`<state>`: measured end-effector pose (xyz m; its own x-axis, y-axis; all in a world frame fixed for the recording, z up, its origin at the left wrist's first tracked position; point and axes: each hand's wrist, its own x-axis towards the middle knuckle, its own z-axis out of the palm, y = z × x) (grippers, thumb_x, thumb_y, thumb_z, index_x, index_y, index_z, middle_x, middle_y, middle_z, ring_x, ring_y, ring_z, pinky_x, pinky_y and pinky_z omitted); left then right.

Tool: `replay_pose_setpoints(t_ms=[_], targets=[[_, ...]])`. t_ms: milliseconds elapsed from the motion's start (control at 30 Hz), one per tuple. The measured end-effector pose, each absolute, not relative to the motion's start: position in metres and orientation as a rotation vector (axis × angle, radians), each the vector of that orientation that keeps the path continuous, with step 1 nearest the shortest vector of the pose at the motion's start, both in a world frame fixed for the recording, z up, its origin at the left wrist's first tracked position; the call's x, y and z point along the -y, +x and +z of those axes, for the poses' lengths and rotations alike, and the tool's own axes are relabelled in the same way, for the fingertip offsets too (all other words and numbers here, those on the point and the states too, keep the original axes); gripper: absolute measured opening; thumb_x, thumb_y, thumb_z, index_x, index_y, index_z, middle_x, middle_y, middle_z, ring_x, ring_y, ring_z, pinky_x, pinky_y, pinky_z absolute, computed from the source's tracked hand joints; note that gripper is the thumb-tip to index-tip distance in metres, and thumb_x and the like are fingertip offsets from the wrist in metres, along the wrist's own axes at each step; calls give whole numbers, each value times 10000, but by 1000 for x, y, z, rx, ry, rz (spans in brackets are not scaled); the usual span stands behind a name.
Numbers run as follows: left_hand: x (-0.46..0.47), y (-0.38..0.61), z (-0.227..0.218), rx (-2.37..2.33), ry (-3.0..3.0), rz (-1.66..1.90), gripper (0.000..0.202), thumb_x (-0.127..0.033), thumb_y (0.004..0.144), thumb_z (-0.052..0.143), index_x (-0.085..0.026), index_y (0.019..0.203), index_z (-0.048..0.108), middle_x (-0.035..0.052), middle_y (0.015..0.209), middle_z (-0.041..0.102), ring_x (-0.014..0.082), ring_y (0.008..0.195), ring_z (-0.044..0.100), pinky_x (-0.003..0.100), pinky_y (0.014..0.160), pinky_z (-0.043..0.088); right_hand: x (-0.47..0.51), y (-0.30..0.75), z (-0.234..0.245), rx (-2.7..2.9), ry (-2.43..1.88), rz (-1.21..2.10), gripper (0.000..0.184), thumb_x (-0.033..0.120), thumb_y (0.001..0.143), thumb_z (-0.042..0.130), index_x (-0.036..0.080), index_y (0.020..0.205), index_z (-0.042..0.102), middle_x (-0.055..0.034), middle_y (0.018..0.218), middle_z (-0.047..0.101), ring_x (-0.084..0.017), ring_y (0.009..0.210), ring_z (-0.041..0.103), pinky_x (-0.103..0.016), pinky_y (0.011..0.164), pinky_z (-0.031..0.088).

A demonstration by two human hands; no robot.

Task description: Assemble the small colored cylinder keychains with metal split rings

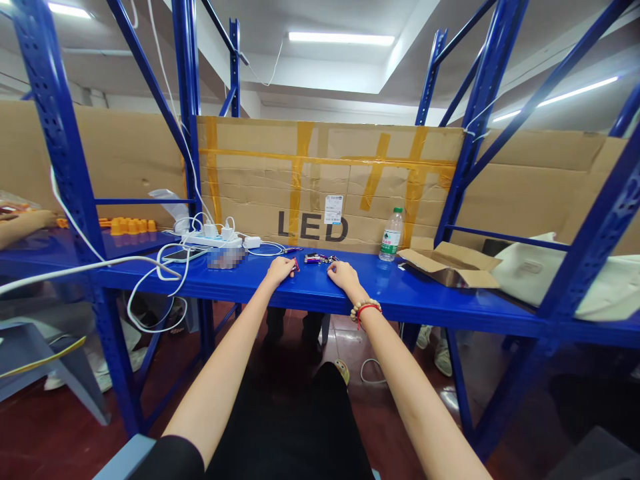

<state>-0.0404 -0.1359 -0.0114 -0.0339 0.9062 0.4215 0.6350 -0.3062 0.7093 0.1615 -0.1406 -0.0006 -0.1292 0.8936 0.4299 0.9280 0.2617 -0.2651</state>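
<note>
cardboard [250,193] backs the blue shelf top [240,277]. the left hand [281,269] and right hand [344,274] are apart there: the left pinches a small reddish item [296,265], the right lies just beside a little purple-and-silver pile [316,259], whether holding anything i can't tell. a green-capped bottle [391,237] stands farther right.

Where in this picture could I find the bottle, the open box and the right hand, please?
Bottle [391,240]: head view, on its label.
Open box [468,256]: head view, on one of its flaps.
Right hand [344,275]: head view, on the back of the hand.
</note>
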Motion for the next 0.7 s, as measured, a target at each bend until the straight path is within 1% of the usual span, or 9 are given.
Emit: replay_pose_setpoints(t_ms=[400,700], targets=[[137,-40,-10,-1618,1945,1256,422,-397,744,361,-143,646,683,35,507,609,154,573,562,235,583,388,142,161,0,2030,-1642,-84,204,221,782,468,209,872,650,-36,938,658,-163,891,582,-231,725,415],[136,-40,-11,-1614,1938,1265,417,-390,743,362,-139,645,681,31,494,604,146,547,549,227,551,372,142,162,0,2034,-1632,-79,207,212,774,467,203,873,649,-41,923,658,-168,888,580,-237,718,413]])
